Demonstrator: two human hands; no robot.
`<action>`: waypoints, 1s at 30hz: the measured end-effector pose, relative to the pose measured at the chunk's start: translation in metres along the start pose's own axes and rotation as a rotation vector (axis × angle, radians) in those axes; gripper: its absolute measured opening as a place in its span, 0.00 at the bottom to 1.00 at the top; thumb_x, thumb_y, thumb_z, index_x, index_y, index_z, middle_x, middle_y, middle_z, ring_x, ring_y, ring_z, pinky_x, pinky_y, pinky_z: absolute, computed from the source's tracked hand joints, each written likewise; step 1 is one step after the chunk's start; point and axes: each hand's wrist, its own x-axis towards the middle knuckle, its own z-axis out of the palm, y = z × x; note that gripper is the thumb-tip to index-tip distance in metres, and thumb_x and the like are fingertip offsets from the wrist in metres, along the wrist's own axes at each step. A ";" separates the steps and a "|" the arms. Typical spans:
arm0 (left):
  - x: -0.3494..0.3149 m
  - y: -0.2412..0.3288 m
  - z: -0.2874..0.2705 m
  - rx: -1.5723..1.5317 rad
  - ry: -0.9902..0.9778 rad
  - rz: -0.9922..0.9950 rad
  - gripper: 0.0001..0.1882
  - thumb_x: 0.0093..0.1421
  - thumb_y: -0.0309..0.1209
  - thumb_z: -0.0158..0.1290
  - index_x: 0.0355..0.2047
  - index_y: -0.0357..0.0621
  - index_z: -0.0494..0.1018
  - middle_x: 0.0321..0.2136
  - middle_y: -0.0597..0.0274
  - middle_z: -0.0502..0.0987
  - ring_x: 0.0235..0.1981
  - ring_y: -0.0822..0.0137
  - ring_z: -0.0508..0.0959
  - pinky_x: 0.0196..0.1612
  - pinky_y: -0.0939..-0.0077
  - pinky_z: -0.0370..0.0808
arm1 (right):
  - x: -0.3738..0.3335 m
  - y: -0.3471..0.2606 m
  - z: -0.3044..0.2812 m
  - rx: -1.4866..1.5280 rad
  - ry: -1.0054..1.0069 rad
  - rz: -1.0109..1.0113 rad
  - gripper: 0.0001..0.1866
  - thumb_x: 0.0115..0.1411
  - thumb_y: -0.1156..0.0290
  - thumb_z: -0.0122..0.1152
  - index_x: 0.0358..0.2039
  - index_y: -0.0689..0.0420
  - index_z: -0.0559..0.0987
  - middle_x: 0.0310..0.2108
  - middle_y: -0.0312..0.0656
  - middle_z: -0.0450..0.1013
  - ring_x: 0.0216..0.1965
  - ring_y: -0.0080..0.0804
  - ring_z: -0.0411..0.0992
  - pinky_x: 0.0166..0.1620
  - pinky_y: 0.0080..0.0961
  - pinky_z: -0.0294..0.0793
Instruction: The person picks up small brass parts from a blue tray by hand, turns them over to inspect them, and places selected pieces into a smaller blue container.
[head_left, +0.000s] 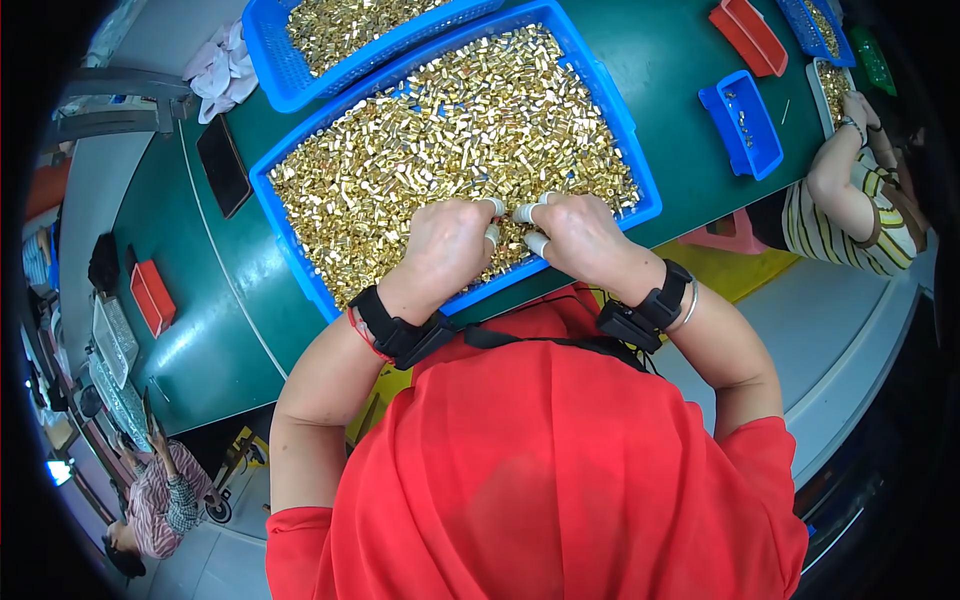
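Observation:
A large blue plastic basket [628,130] in front of me is filled with small gold-coloured metal pieces [440,130], short and tube-like. Over its near edge, my left hand [440,248] and my right hand [585,238] face each other, a small gap apart. White finger cots cover the thumb and forefinger of each. Both hands are closed, the other fingers curled in. Whatever the fingertips pinch is too small to make out against the pieces just below. Each wrist wears a black strap with a small box.
A second blue basket [275,75] of similar pieces adjoins the far side. On the green table [660,60] are a small blue bin [750,130], red bins [750,38] and a dark tablet-like slab [223,165]. Other people sit at far right and lower left.

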 end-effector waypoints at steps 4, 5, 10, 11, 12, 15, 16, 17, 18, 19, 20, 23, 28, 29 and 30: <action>0.006 -0.003 -0.001 0.046 -0.051 0.062 0.10 0.49 0.29 0.53 0.33 0.45 0.77 0.17 0.49 0.74 0.22 0.51 0.76 0.28 0.58 0.73 | 0.003 0.004 0.007 0.015 0.015 -0.019 0.03 0.44 0.74 0.59 0.21 0.58 0.77 0.20 0.46 0.71 0.24 0.46 0.73 0.29 0.39 0.73; 0.008 -0.004 -0.002 0.055 -0.086 0.070 0.09 0.49 0.29 0.53 0.32 0.45 0.77 0.18 0.49 0.74 0.23 0.51 0.76 0.28 0.57 0.73 | 0.003 0.004 0.008 0.016 0.015 -0.018 0.03 0.44 0.74 0.59 0.21 0.58 0.77 0.20 0.46 0.71 0.24 0.46 0.73 0.29 0.39 0.73; 0.015 -0.003 -0.011 0.105 -0.185 0.139 0.08 0.47 0.29 0.53 0.30 0.44 0.77 0.19 0.49 0.75 0.24 0.50 0.76 0.29 0.56 0.73 | 0.001 0.001 0.008 -0.024 -0.036 0.001 0.04 0.44 0.73 0.59 0.20 0.59 0.76 0.20 0.47 0.71 0.24 0.47 0.73 0.28 0.41 0.73; 0.016 -0.003 -0.012 0.122 -0.200 0.165 0.08 0.47 0.29 0.53 0.29 0.44 0.77 0.19 0.49 0.75 0.24 0.50 0.76 0.29 0.56 0.73 | 0.001 0.000 0.007 -0.012 -0.036 -0.004 0.05 0.45 0.72 0.60 0.20 0.59 0.76 0.20 0.48 0.71 0.24 0.47 0.73 0.28 0.41 0.72; 0.017 -0.003 -0.014 0.122 -0.202 0.165 0.08 0.47 0.29 0.53 0.29 0.44 0.77 0.19 0.49 0.75 0.24 0.50 0.76 0.29 0.56 0.73 | 0.000 0.000 0.007 0.001 -0.035 -0.009 0.06 0.46 0.71 0.61 0.21 0.59 0.76 0.20 0.48 0.71 0.23 0.48 0.73 0.28 0.42 0.72; 0.021 -0.003 -0.018 0.137 -0.265 0.186 0.07 0.46 0.28 0.52 0.28 0.44 0.76 0.20 0.49 0.75 0.25 0.49 0.76 0.30 0.56 0.73 | -0.001 0.001 0.010 -0.023 -0.037 -0.018 0.06 0.46 0.71 0.61 0.20 0.59 0.75 0.20 0.48 0.71 0.23 0.48 0.73 0.28 0.41 0.72; 0.022 -0.004 -0.018 0.138 -0.267 0.190 0.07 0.46 0.28 0.52 0.28 0.44 0.76 0.20 0.49 0.75 0.25 0.49 0.76 0.30 0.56 0.73 | -0.001 0.001 0.011 -0.035 -0.038 -0.025 0.07 0.46 0.71 0.61 0.19 0.60 0.75 0.20 0.48 0.71 0.23 0.48 0.73 0.28 0.41 0.72; 0.024 -0.006 -0.017 0.110 -0.260 0.209 0.07 0.46 0.28 0.52 0.28 0.45 0.76 0.20 0.49 0.75 0.25 0.49 0.76 0.30 0.57 0.73 | -0.001 0.000 0.012 -0.034 -0.036 -0.020 0.07 0.46 0.71 0.61 0.19 0.60 0.75 0.20 0.48 0.71 0.23 0.48 0.73 0.28 0.41 0.72; 0.024 -0.008 -0.016 0.082 -0.252 0.224 0.07 0.46 0.28 0.53 0.28 0.45 0.77 0.20 0.49 0.75 0.25 0.49 0.76 0.29 0.57 0.73 | 0.000 -0.001 0.013 -0.022 -0.026 -0.015 0.07 0.46 0.71 0.60 0.19 0.60 0.75 0.20 0.48 0.71 0.23 0.47 0.73 0.28 0.41 0.72; 0.024 -0.010 -0.015 0.054 -0.244 0.240 0.07 0.45 0.28 0.53 0.28 0.45 0.77 0.19 0.49 0.75 0.24 0.49 0.76 0.29 0.57 0.73 | 0.001 -0.002 0.014 -0.009 -0.016 -0.009 0.07 0.46 0.70 0.60 0.20 0.60 0.75 0.20 0.48 0.71 0.23 0.47 0.73 0.28 0.41 0.72; 0.024 -0.011 -0.015 0.055 -0.246 0.242 0.07 0.45 0.28 0.53 0.28 0.45 0.77 0.19 0.49 0.75 0.24 0.49 0.76 0.29 0.57 0.73 | 0.001 -0.003 0.014 0.004 -0.005 -0.002 0.07 0.46 0.70 0.60 0.20 0.60 0.75 0.20 0.48 0.71 0.23 0.47 0.73 0.28 0.40 0.72; 0.023 -0.013 -0.014 0.037 -0.254 0.204 0.08 0.45 0.28 0.55 0.28 0.46 0.77 0.18 0.50 0.74 0.23 0.49 0.75 0.28 0.58 0.73 | 0.000 -0.005 0.016 0.008 -0.006 0.023 0.07 0.46 0.70 0.61 0.20 0.60 0.75 0.21 0.48 0.71 0.23 0.47 0.73 0.27 0.40 0.72; 0.024 -0.017 -0.013 0.009 -0.255 0.219 0.08 0.45 0.30 0.56 0.29 0.47 0.78 0.18 0.50 0.74 0.22 0.50 0.75 0.28 0.58 0.72 | -0.005 -0.006 0.019 0.040 0.049 0.049 0.08 0.47 0.69 0.61 0.22 0.60 0.75 0.20 0.48 0.71 0.23 0.46 0.73 0.27 0.39 0.72; 0.024 -0.016 -0.014 0.017 -0.263 0.222 0.08 0.46 0.30 0.56 0.29 0.48 0.78 0.18 0.50 0.74 0.22 0.50 0.75 0.28 0.58 0.72 | -0.005 -0.007 0.020 0.039 0.048 0.050 0.08 0.47 0.69 0.61 0.22 0.60 0.75 0.20 0.48 0.71 0.23 0.46 0.73 0.27 0.39 0.72; 0.024 -0.016 -0.015 0.026 -0.271 0.225 0.08 0.46 0.31 0.57 0.29 0.48 0.78 0.18 0.50 0.74 0.23 0.50 0.75 0.28 0.58 0.72 | -0.006 -0.008 0.023 0.027 0.047 0.060 0.08 0.47 0.69 0.61 0.22 0.59 0.75 0.20 0.48 0.72 0.22 0.46 0.73 0.27 0.39 0.72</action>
